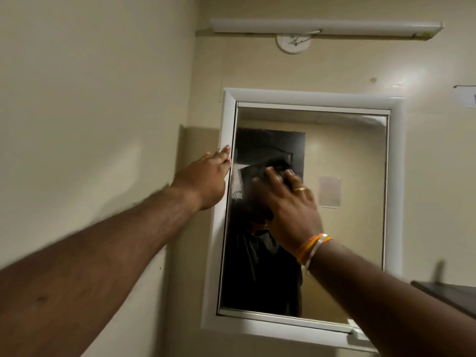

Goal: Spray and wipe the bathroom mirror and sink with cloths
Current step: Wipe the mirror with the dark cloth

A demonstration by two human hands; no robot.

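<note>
The mirror point(334, 202), a tall rectangular glass pane in a white moulded frame point(309, 97), hung on the cream wall with its long axis running up and down, slightly tilted in this view. At its left edge the left hand point(206, 179) rested with fingers fairly straight, fingertips touching the frame's left side about a third of the way down, seemingly steadying it; it clasped nothing. Just right of that, the right hand point(286, 202) lay flat against the upper-left part of the glass, fingers spread over a dark cloth point(260, 167) pressed to the pane, and blur suggested it was mid-stroke. A gold ring and orange and white wristbands showed on that arm. The right hand was plainly the working one. Most of the unwiped-looking glass lay to the right of and below the cloth, so by my judgement the next strokes would need to travel rightward and down. The sink was out of view.
</note>
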